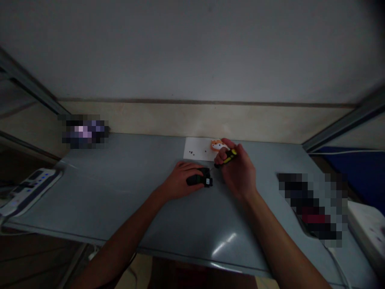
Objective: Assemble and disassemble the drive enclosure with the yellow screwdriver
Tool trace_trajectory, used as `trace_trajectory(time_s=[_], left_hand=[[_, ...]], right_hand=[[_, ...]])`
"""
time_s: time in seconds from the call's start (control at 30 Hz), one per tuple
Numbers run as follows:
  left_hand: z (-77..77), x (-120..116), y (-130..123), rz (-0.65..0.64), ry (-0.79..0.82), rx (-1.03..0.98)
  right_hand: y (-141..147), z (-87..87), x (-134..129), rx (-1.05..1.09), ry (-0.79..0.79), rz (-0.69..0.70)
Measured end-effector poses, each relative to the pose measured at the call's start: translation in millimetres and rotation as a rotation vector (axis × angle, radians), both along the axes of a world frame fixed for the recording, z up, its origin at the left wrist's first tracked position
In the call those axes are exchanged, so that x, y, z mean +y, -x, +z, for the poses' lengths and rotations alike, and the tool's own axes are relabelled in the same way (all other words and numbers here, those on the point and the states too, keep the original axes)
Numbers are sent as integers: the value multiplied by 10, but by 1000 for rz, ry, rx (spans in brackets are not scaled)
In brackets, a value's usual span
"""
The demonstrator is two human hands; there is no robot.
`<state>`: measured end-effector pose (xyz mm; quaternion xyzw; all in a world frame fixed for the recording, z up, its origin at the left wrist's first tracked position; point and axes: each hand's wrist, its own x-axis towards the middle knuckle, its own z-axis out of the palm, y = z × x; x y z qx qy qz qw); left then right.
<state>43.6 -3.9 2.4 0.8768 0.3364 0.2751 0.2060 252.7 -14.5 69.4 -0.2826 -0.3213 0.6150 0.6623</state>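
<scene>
Two hands share the table [117, 172]: the left hand [185, 178] clasps a black device [195, 179] at centre, while the right hand [239, 170], gripping a yellow-and-black screwdriver [231, 155] to its right, seems at tool work, calling for steady tip alignment.

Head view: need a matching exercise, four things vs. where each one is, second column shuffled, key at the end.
Things:
1. Screwdriver
2. Black device
3. White sheet
4. Power strip

Places:
A. At the left end of the table
B. In the grip of the right hand
C. Near the wall, small dark specks on it
D. Under the left hand

Pairs: 1-B, 2-D, 3-C, 4-A
</scene>
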Motion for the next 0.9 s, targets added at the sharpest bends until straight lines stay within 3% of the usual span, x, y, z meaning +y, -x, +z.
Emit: trace_trajectory(time_s=[0.4, 0.67, 0.9], left_hand=[[16, -7, -5, 2, 16, -5], [27, -3, -9, 5, 28, 12], [50, -5, -6, 5, 32, 20]], right_hand=[[-18, -66, -12, -31, -52, -21], [16, -137, 2, -268, -181, -44], [11, 1, -62, -270, -140, 50]])
